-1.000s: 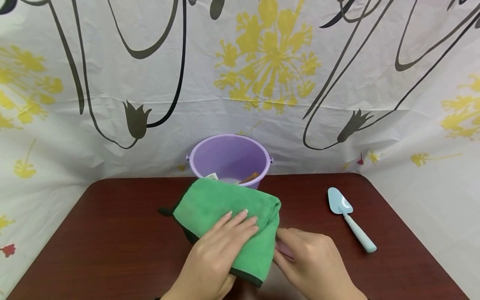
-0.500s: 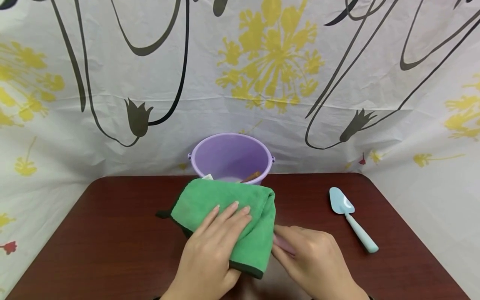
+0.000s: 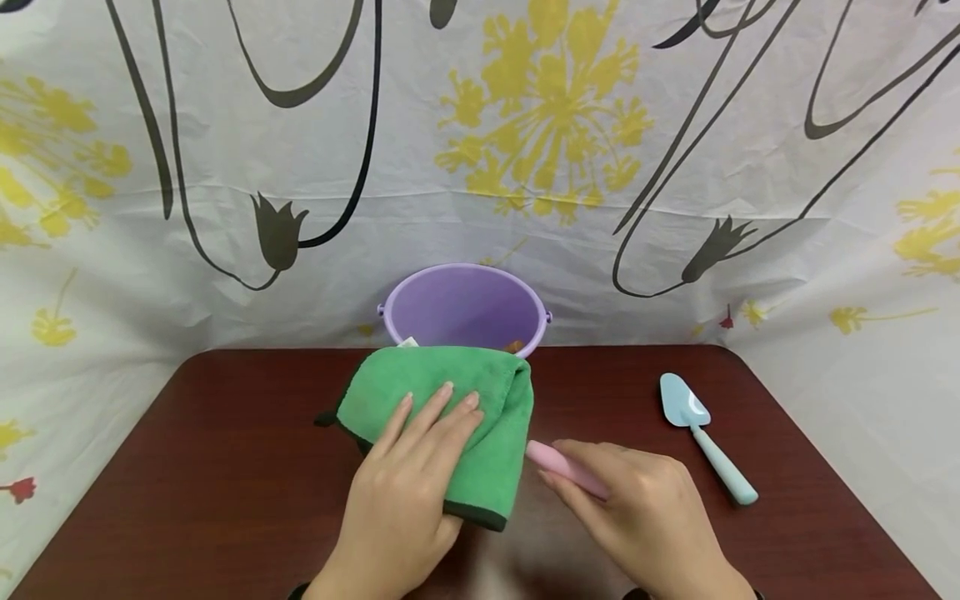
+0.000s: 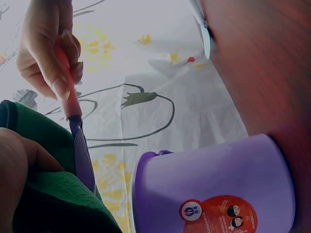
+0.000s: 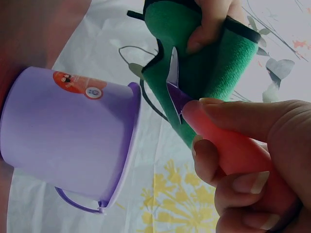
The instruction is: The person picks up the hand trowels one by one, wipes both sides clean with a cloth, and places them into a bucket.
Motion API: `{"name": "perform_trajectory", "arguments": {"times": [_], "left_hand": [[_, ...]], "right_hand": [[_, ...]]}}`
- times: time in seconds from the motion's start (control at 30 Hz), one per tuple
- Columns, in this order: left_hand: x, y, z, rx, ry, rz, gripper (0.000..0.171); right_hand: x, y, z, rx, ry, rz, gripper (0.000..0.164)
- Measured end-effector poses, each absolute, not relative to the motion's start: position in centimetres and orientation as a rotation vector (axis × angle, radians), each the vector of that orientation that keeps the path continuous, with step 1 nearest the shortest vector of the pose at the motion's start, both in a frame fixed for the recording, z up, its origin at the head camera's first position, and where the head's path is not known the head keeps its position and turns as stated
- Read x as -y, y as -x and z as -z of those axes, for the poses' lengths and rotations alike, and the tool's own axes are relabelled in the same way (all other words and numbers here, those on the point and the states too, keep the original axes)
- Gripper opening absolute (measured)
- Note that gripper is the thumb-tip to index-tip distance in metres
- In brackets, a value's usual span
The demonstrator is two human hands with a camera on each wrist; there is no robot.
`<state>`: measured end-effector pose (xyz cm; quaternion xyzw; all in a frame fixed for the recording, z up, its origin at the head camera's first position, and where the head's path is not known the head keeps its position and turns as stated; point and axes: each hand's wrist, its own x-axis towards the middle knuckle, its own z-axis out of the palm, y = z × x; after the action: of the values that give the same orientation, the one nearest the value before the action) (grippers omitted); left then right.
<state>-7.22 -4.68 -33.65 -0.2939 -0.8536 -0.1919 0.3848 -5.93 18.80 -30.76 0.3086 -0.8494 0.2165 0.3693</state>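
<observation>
My left hand [image 3: 405,496] holds a folded green cloth [image 3: 420,375] with dark edging, fingers spread over its top and thumb on the underside. My right hand [image 3: 645,504] grips the pink handle of a small trowel [image 3: 566,468]. In the left wrist view the trowel's purple-grey blade [image 4: 84,162] lies against the cloth's folds, which partly hide it. The right wrist view shows the blade [image 5: 173,68] inside the fold, near the left thumb [image 5: 204,36]. The head view hides the blade beneath the cloth.
Behind the cloth stands a purple bucket [image 3: 465,304] with a brown item [image 3: 514,346] and a whitish item [image 3: 408,342] inside. A light blue trowel [image 3: 708,437] lies on the dark red-brown table [image 3: 187,467] at right. A patterned sheet [image 3: 465,208] hangs behind.
The cloth and left hand have shifted left and slightly away from me. The right hand has moved a little right, and more of the pink handle shows between hand and cloth.
</observation>
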Motion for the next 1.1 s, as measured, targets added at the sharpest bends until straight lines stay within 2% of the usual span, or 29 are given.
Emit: {"name": "perform_trajectory", "arguments": {"times": [0.27,0.63,0.97,1.1], "left_hand": [[5.5,7.4,33.0,2.167,0.704,0.479,0.075],[6.5,8.0,32.7,2.069,0.653,0.531,0.057],[6.0,7.8,32.9,1.993,0.744,0.697,0.060],[5.5,7.3,33.3,2.043,0.717,0.817,0.071]], "right_hand": [[-19.4,5.9,30.3,2.148,-0.762,-0.527,0.038],[-20.5,5.5,29.5,2.148,-0.700,-0.530,0.036],[-20.7,5.5,29.7,2.058,-0.729,-0.497,0.040],[-20.2,5.7,29.7,2.001,-0.729,-0.432,0.043]]}}
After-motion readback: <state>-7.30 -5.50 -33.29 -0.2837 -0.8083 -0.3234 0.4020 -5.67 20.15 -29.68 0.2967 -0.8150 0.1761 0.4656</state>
